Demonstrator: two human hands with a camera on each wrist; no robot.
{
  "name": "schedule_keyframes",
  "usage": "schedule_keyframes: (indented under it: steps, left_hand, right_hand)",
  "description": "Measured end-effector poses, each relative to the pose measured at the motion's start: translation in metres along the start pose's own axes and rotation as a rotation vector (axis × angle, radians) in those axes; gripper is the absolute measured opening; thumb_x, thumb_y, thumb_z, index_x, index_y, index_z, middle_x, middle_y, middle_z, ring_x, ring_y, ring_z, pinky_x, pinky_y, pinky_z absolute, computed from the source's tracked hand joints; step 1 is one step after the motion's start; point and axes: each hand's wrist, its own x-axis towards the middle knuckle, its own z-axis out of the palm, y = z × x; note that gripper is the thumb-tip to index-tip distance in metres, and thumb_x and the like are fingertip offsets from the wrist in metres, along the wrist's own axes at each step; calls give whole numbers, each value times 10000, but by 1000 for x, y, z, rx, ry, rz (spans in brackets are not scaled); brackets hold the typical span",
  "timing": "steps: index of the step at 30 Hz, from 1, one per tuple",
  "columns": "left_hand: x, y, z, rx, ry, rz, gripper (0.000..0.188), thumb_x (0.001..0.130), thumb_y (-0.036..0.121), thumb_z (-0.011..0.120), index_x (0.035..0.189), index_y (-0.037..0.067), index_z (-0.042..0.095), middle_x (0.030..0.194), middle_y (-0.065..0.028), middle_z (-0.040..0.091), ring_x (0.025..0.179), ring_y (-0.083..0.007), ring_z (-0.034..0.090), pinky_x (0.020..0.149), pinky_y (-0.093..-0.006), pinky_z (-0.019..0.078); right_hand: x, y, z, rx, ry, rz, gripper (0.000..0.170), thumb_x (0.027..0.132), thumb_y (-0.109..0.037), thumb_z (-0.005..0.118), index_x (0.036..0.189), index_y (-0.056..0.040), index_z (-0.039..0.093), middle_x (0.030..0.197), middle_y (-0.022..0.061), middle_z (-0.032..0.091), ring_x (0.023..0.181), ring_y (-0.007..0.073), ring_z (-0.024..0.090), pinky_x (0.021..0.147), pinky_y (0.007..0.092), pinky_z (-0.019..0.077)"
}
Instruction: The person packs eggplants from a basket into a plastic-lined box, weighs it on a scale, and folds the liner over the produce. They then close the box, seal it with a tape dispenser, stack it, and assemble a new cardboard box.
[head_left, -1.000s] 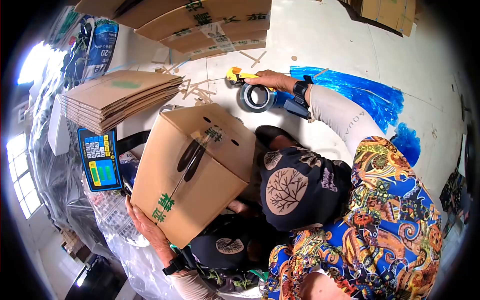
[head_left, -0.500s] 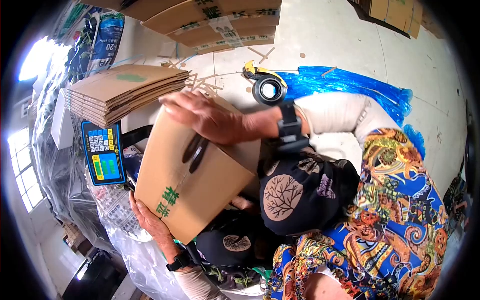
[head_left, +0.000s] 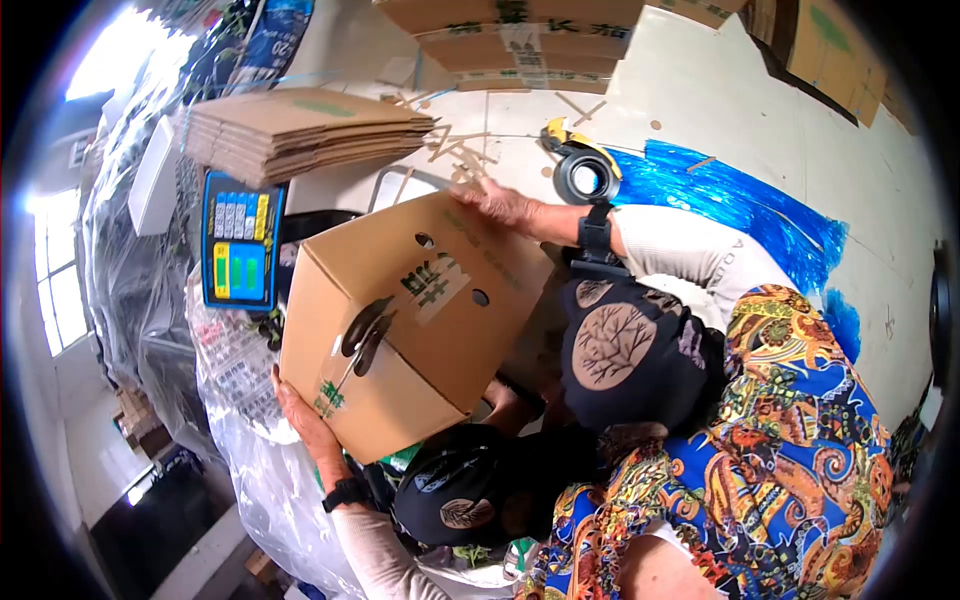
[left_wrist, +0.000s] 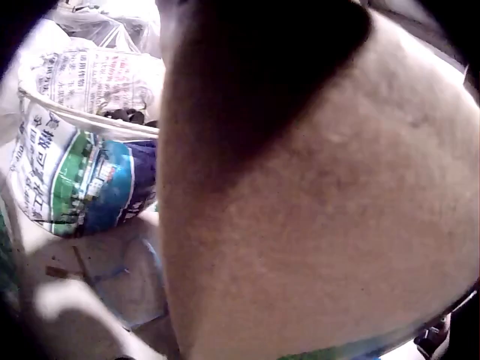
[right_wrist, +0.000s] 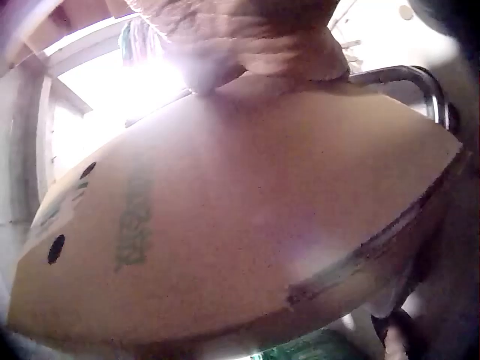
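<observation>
A closed cardboard box [head_left: 415, 300] with green print, clear tape and dark slots is tilted in the head view. My left hand [head_left: 312, 425] holds its lower left edge, partly hidden behind the box. Across from it, my right hand [head_left: 505, 209] grips the far upper edge. Box cardboard [left_wrist: 330, 210] fills most of the left wrist view, where my hand cannot be made out. In the right wrist view my right hand [right_wrist: 255, 37] presses against the edge of the box panel [right_wrist: 225, 217].
A tape dispenser [head_left: 583, 176] stands on the floor by blue plastic [head_left: 735, 195]. Left of the box are flat cartons [head_left: 300, 125] and a scale display [head_left: 240, 240]. A person in a dark patterned cap [head_left: 625, 345] is close on the right; more cartons [head_left: 520, 45] stand behind.
My right hand let go of the tape dispenser, swept across the box and moved to its far edge. The box has turned, showing more of its printed, slotted panel. My left hand stays on it.
</observation>
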Motion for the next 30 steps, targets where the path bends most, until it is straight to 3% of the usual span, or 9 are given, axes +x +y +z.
schedule_keyframes:
  steps: [5, 7, 11, 13, 15, 19, 21, 26, 30]
  left_hand:
    - [-11, -16, 3, -337, -2, -158, 595, 1052, 400, 306, 1469, -25, 312, 1465, -147, 386, 1329, -248, 389, 1111, -361, 309]
    - [-13, -35, 5, -678, -73, -282, 526, 1058, 373, 328, 1431, 5, 372, 1358, -87, 500, 1208, -200, 499, 1023, -328, 409]
    - [-9, -101, 18, -365, -216, -192, 534, 1038, 357, 386, 1409, -26, 386, 1336, -123, 522, 1168, -236, 530, 992, -318, 420]
    - [8, -110, 24, -180, -297, -56, 560, 1022, 361, 419, 1415, -37, 385, 1336, -156, 524, 1169, -261, 533, 995, -316, 412]
    - [-3, -6, 27, -382, -151, -396, 655, 990, 480, 481, 1452, 30, 366, 1379, -183, 495, 1224, -292, 516, 975, -396, 453]
    - [2, 58, 31, -608, -238, -226, 697, 975, 532, 485, 1476, 69, 345, 1392, -148, 480, 1145, -242, 536, 889, -365, 493]
    - [-2, 94, 43, -652, -198, -178, 697, 962, 523, 511, 1458, 64, 342, 1358, -122, 491, 1144, -202, 513, 848, -340, 497]
    - [24, 43, 109, -378, -66, 20, 524, 927, 311, 627, 1312, 11, 436, 1161, -117, 596, 1004, -181, 590, 822, -328, 494]
    - [18, 12, 113, -451, -94, -65, 367, 936, 242, 590, 1188, -21, 545, 1031, -102, 647, 922, -164, 618, 767, -294, 505]
  right_hand:
    - [-14, -69, -21, 447, -221, 93, 367, 871, -280, 735, 1090, 3, 653, 988, 94, 707, 843, 145, 690, 730, 276, 587]
    - [-9, -99, -41, 408, -306, 1, 288, 884, -209, 716, 1082, -16, 637, 985, 77, 694, 861, 137, 682, 772, 277, 578]
    - [-20, -163, -39, 308, -351, -221, 164, 868, -134, 724, 930, -27, 617, 886, 65, 679, 777, 133, 682, 680, 258, 575]
    - [-54, -201, -24, 73, -423, -353, 193, 862, -140, 726, 841, -61, 552, 782, 0, 610, 709, 83, 646, 626, 253, 551]
    - [-79, -219, -5, -380, -440, -649, 168, 832, -133, 720, 844, -91, 558, 728, 16, 588, 671, 85, 630, 573, 287, 514]
    - [-158, -189, 76, -854, -570, -1217, 204, 723, -118, 698, 878, -114, 566, 705, 112, 593, 708, 283, 667, 569, 402, 504]
    - [-162, -150, 96, -1302, -535, -1213, 213, 742, -111, 663, 933, -95, 568, 781, 111, 621, 765, 347, 662, 590, 434, 522]
    - [-140, -96, 94, -1325, -803, -914, 266, 761, -193, 679, 984, -94, 571, 920, 141, 619, 873, 331, 649, 691, 467, 524]
    - [-127, -122, 83, -1133, -296, -1267, 425, 782, -333, 726, 1061, -51, 572, 1120, 208, 581, 1057, 381, 560, 879, 467, 467]
